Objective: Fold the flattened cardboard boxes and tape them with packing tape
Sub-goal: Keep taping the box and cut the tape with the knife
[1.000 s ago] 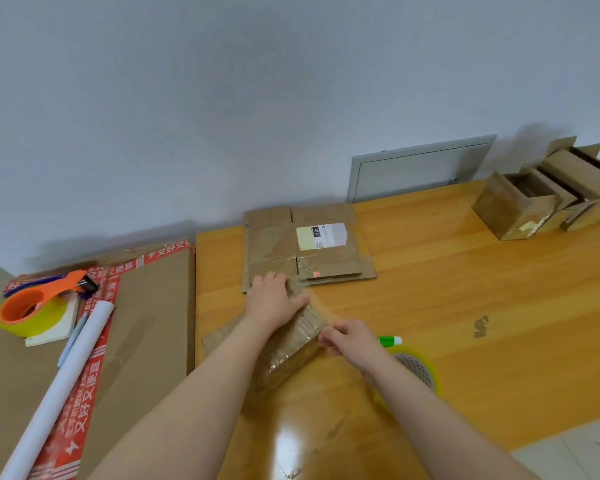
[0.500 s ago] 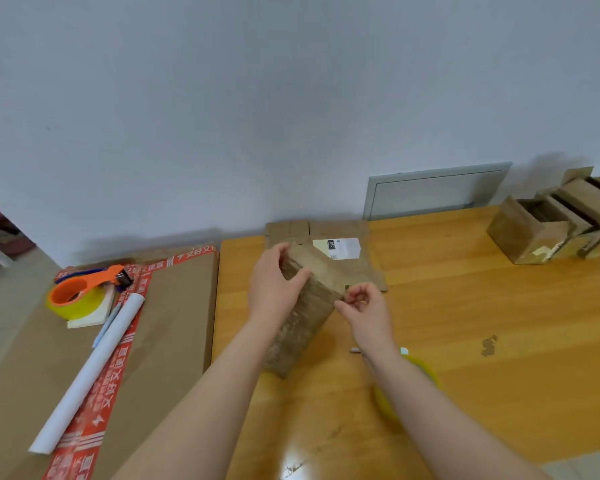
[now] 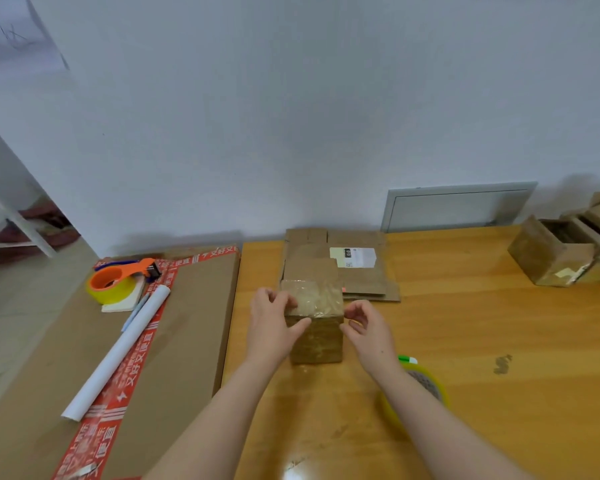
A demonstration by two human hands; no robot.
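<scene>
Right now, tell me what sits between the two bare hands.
In the head view, the small brown cardboard box with shiny tape on top stands between the left hand and right hand on the wooden table.

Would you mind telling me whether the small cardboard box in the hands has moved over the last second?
Yes. The small cardboard box was lying flat near the table edge; it now stands upright, nearer the flattened boxes.

Matt brown cardboard box topped with glossy crinkled tape — on a varnished, shiny wooden table.
</scene>
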